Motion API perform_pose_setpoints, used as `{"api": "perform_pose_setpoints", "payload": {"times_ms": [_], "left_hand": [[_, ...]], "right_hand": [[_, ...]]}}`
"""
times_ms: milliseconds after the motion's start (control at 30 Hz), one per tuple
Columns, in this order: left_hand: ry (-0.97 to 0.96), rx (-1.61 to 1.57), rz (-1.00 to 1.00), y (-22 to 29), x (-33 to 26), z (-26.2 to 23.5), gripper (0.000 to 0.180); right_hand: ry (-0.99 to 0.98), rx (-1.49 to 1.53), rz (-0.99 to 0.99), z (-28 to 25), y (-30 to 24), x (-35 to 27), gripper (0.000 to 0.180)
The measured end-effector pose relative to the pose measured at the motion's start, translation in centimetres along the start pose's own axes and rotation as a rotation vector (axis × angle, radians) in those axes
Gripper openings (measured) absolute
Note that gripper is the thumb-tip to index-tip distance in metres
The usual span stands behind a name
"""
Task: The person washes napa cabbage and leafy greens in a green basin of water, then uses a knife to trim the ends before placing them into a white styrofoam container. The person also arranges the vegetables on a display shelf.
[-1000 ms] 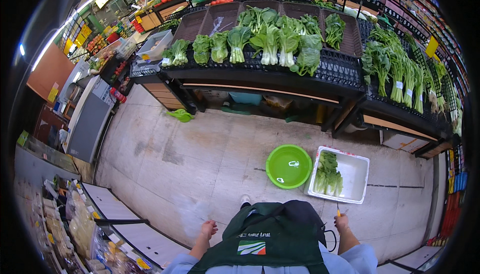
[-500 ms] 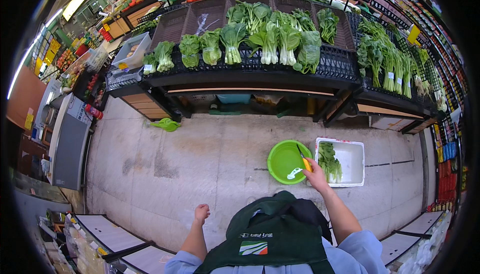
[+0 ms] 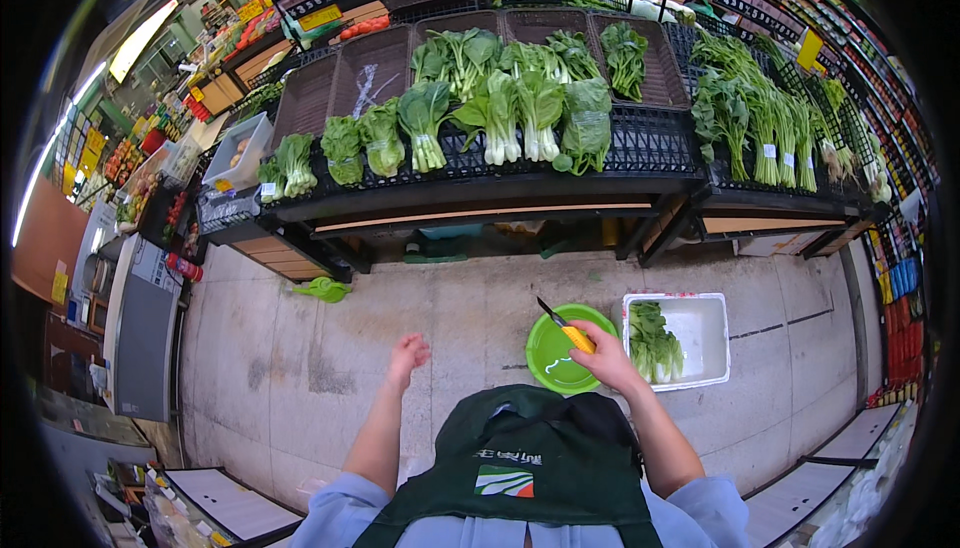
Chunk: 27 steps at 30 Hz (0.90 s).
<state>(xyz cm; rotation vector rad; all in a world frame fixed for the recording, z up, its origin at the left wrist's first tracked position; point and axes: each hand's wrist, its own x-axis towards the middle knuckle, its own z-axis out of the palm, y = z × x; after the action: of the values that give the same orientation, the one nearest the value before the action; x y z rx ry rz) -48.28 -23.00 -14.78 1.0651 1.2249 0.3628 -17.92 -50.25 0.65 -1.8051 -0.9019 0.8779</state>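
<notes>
We hold the yellow-handled knife [image 3: 578,339] above the green basin [image 3: 547,345] in our right hand [image 3: 605,356], fingers closed round its handle. Our left hand [image 3: 408,355] hovers above the floor [image 3: 465,328]; we cannot tell whether its fingers are spread. Leafy greens [image 3: 655,344] lie in the white box [image 3: 705,343] nearby

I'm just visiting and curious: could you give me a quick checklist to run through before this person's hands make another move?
1. Knife gripped by its yellow handle in the right hand: ok.
2. Left hand apart from the blade: ok.
3. Greens inside the white box: ok, along its left side.
4. Green basin fully visible: not ok, the right hand and knife cover part of it.
5. Blade sharp: cannot tell.
</notes>
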Motion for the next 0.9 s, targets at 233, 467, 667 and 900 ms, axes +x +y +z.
{"api": "perform_pose_setpoints", "payload": {"times_ms": [233,467,667,900], "left_hand": [[-0.135,0.129,0.202,14.5,6.0,7.4,0.030],[-0.099,0.234,0.501,30.5,15.9,12.8,0.034],[0.097,0.399,0.774,40.1,28.3,14.4,0.040],[0.426,0.603,0.618,40.1,35.7,12.5,0.065]], "right_hand": [[0.186,0.124,0.150,-5.8,2.8,-1.3,0.047],[0.434,0.308,0.420,-7.6,5.0,-1.3,0.048],[0.573,0.391,0.461,-6.7,4.1,6.1,0.046],[0.559,0.349,0.485,-5.0,-2.1,19.1,0.047]]}}
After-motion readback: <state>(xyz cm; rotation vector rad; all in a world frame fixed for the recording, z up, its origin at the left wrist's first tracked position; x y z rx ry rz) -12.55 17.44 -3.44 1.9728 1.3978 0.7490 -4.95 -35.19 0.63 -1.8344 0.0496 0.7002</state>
